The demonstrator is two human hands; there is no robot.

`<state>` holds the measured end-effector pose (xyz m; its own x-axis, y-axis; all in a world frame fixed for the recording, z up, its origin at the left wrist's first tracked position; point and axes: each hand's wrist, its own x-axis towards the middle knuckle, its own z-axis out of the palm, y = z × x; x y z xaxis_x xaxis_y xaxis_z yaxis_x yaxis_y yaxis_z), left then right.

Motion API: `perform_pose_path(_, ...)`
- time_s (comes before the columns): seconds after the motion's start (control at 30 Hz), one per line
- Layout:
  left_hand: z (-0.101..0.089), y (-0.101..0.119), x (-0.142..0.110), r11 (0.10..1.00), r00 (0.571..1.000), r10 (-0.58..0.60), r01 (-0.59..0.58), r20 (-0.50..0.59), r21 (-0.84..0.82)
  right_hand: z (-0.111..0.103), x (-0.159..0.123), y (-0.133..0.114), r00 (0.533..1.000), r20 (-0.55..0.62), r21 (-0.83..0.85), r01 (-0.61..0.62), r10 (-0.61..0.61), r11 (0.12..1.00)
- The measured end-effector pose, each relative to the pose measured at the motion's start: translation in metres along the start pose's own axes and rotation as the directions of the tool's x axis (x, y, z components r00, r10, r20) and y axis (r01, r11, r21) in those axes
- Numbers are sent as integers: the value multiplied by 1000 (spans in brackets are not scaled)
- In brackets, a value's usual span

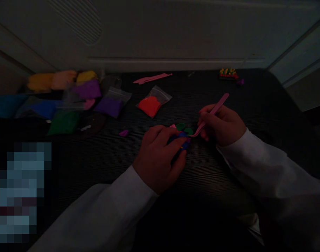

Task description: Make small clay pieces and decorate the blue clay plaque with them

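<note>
My left hand (160, 157) lies curled over a small clay figure (183, 134) of blue, green and pink pieces on the dark table (97, 164), holding it down with fingers and thumb. My right hand (223, 124) grips a pink modelling tool (211, 113) like a pen. The tool's lower tip touches the figure at its right side, near the green pieces. Most of the blue part is hidden under my left fingers. Both arms wear white sleeves.
Several bags of coloured clay (62, 101) are piled at the back left. A bag of red clay (152, 103) lies behind the figure. A purple scrap (123, 133), more pink tools (152, 78) and a small colourful piece (228, 73) lie near the wall.
</note>
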<state>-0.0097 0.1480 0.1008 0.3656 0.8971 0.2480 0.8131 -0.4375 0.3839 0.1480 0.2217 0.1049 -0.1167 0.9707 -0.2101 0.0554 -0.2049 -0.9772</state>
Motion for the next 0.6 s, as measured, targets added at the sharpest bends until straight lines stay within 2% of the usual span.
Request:
perform_pose_path(0.4, 0, 0, 1, 1000, 1000, -5, 5, 13, -4, -2, -3, 0, 997, 47, -14, 66, -65, 998)
perform_pose_path(0.6, 0, 1, 2, 1000, 1000, -6, 6, 12, -1, -1, -6, -1, 993, 68, -77, 100, -95, 992)
